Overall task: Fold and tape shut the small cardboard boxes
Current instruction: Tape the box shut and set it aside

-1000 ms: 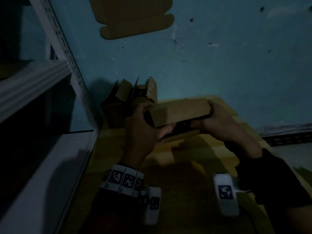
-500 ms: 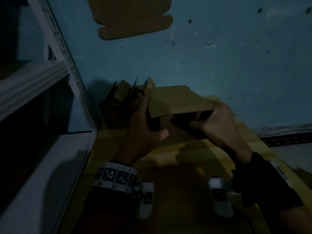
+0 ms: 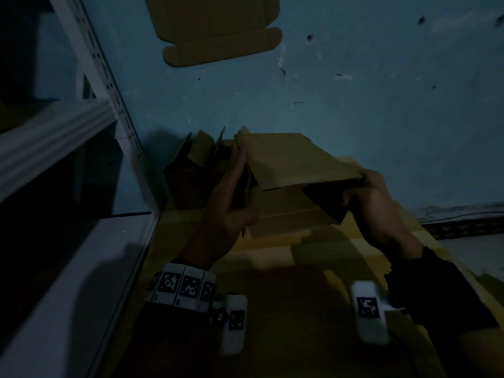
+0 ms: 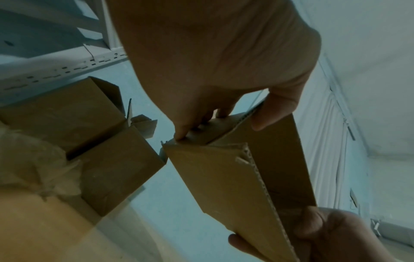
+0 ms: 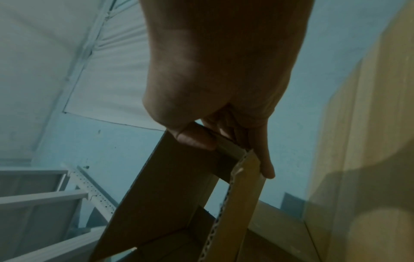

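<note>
Since 1 s ago, lid of cardboard box [image 3: 297, 165] swung open; ends pinched by left hand [image 3: 231, 205] & right hand [image 3: 373, 197] fingers; folding unfinished, untaped.

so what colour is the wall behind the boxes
Blue-green wall, scuffed with dark marks; clearest in the head view.

Open cartons [image 3: 196, 170] and shelf frame [image 3: 114, 110] crowd the left; the right lies open.

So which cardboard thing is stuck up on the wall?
The flat unfolded cardboard sheet, high on the blue wall. The box in the hands and the open boxes in the corner are folded up.
</note>
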The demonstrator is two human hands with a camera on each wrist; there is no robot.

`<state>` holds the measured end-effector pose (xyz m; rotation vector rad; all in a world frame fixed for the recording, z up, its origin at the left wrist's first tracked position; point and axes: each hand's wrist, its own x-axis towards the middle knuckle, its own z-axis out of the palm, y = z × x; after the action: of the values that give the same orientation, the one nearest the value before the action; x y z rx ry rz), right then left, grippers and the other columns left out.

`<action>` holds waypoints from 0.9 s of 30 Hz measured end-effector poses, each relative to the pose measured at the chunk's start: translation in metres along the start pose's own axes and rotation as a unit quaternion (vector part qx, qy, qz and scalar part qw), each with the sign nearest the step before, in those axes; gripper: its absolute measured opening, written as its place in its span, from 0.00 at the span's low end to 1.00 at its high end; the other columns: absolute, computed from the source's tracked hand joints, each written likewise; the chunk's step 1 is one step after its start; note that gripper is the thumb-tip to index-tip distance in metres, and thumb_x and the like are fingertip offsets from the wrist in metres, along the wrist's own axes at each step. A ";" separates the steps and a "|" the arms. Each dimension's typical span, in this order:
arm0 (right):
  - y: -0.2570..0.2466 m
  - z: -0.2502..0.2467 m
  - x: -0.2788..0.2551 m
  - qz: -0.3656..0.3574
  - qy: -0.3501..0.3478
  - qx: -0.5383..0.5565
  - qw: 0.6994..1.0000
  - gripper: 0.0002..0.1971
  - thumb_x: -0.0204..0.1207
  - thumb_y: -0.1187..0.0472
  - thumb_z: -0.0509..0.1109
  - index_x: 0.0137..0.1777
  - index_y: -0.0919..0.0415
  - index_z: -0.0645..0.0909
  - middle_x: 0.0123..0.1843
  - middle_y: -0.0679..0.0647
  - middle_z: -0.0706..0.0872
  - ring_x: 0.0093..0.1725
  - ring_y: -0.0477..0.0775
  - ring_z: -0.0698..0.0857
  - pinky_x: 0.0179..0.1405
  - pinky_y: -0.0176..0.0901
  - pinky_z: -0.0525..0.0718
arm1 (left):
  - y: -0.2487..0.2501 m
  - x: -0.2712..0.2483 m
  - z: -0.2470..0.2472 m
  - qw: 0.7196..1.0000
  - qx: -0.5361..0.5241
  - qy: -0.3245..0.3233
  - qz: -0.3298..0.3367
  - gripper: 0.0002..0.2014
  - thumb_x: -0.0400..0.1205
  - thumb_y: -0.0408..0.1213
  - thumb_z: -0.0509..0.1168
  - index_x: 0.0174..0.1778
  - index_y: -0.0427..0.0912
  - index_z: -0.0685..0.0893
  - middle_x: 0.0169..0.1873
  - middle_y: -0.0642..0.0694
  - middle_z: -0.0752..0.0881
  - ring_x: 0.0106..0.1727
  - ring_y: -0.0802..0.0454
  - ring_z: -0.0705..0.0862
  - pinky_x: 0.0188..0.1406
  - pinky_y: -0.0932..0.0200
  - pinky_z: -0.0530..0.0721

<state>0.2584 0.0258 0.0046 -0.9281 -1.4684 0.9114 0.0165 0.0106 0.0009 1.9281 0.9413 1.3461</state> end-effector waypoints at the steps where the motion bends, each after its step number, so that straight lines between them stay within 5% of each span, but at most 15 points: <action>1: 0.000 0.001 0.000 0.005 0.003 0.007 1.000 0.16 0.52 0.69 0.60 0.30 0.53 0.87 0.34 0.53 0.86 0.41 0.68 0.86 0.38 0.65 0.78 | 0.000 0.001 0.000 1.000 0.004 0.001 -0.005 0.46 0.74 0.28 0.63 0.87 0.41 0.47 0.87 0.50 0.50 0.87 0.49 0.56 0.78 0.45 0.71; 3: 0.001 0.001 0.001 0.022 0.014 0.017 1.000 0.17 0.51 0.69 0.60 0.28 0.52 0.88 0.31 0.50 0.87 0.37 0.60 0.85 0.36 0.57 0.78 | -0.001 0.001 0.001 1.000 0.013 -0.005 -0.011 0.46 0.75 0.30 0.63 0.87 0.43 0.46 0.88 0.51 0.49 0.87 0.50 0.55 0.79 0.43 0.70; 5: -0.001 0.000 0.001 0.033 0.006 0.015 0.999 0.15 0.52 0.70 0.59 0.25 0.54 0.86 0.27 0.50 0.85 0.31 0.58 0.83 0.31 0.48 0.77 | -0.003 -0.001 0.000 1.000 0.013 -0.010 -0.019 0.46 0.75 0.31 0.63 0.88 0.46 0.47 0.88 0.54 0.49 0.85 0.38 0.60 0.72 0.33 0.71; 8: -0.001 -0.003 0.001 0.031 0.010 0.046 0.998 0.11 0.54 0.73 0.58 0.18 0.60 0.75 0.21 0.55 0.74 0.21 0.57 0.71 0.23 0.39 0.68 | -0.008 -0.005 -0.003 0.999 0.020 -0.011 -0.031 0.42 0.79 0.28 0.63 0.87 0.36 0.49 0.85 0.47 0.59 0.76 0.52 0.75 0.66 0.58 0.82; 11: 0.000 -0.006 0.002 0.013 0.006 0.084 0.996 0.06 0.57 0.68 0.60 0.26 0.72 0.74 0.28 0.65 0.74 0.28 0.65 0.71 0.34 0.47 0.71 | -0.002 -0.005 -0.003 0.998 -0.011 0.006 -0.054 0.40 0.81 0.26 0.64 0.86 0.36 0.51 0.80 0.45 0.69 0.73 0.60 0.78 0.63 0.62 0.83; 12: 0.000 -0.006 0.002 0.005 0.007 0.086 0.996 0.13 0.61 0.64 0.63 0.33 0.78 0.74 0.33 0.69 0.76 0.32 0.69 0.72 0.38 0.52 0.72 | -0.003 -0.006 -0.003 0.999 -0.020 0.000 -0.044 0.43 0.81 0.34 0.68 0.87 0.43 0.49 0.80 0.48 0.70 0.72 0.61 0.78 0.62 0.61 0.84; 14: -0.005 -0.004 0.001 0.014 0.012 0.106 0.994 0.20 0.70 0.52 0.67 0.37 0.74 0.81 0.36 0.66 0.80 0.35 0.66 0.77 0.36 0.50 0.72 | -0.003 -0.006 -0.001 0.996 -0.066 0.001 -0.057 0.50 0.78 0.54 0.73 0.88 0.52 0.46 0.84 0.48 0.64 0.80 0.53 0.71 0.75 0.45 0.77; 16: -0.012 -0.001 0.000 0.049 0.000 0.124 0.991 0.26 0.84 0.41 0.59 0.39 0.58 0.89 0.37 0.55 0.87 0.36 0.57 0.83 0.32 0.43 0.75 | -0.001 -0.003 0.002 0.990 -0.125 0.016 -0.066 0.52 0.75 0.64 0.71 0.88 0.52 0.48 0.87 0.47 0.57 0.86 0.45 0.61 0.80 0.32 0.66; 18: -0.012 -0.002 0.003 0.074 -0.011 0.104 0.992 0.33 0.85 0.35 0.52 0.47 0.63 0.88 0.39 0.58 0.86 0.34 0.59 0.81 0.28 0.45 0.70 | 0.004 0.000 0.004 0.987 -0.146 0.029 -0.066 0.50 0.75 0.70 0.66 0.87 0.52 0.55 0.87 0.48 0.55 0.87 0.41 0.56 0.81 0.29 0.61; 21: -0.009 -0.002 0.006 0.127 -0.023 0.128 0.983 0.18 0.84 0.47 0.66 0.54 0.65 0.78 0.42 0.56 0.81 0.34 0.52 0.83 0.27 0.42 0.76 | 0.005 0.006 0.004 0.986 -0.149 0.041 -0.064 0.43 0.78 0.67 0.64 0.86 0.52 0.61 0.85 0.60 0.61 0.84 0.59 0.63 0.81 0.42 0.68; 24: -0.002 -0.004 0.008 0.159 -0.032 0.154 0.975 0.15 0.81 0.57 0.72 0.62 0.62 0.75 0.46 0.54 0.84 0.35 0.47 0.88 0.27 0.39 0.82 | 0.002 0.010 0.008 0.980 -0.141 0.092 -0.109 0.41 0.78 0.52 0.70 0.86 0.55 0.60 0.70 0.68 0.75 0.68 0.70 0.79 0.63 0.60 0.84; 27: -0.003 -0.005 0.008 0.149 -0.015 0.171 0.974 0.24 0.74 0.60 0.78 0.67 0.62 0.75 0.49 0.54 0.86 0.35 0.47 0.88 0.25 0.37 0.82 | 0.001 0.011 0.007 0.953 -0.207 0.102 -0.195 0.35 0.74 0.47 0.72 0.79 0.49 0.72 0.59 0.55 0.87 0.54 0.59 0.90 0.46 0.61 0.89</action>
<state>0.2630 0.0318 0.0112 -0.8889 -1.1622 1.3563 0.0264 0.0186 0.0052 1.2339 0.9796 1.3848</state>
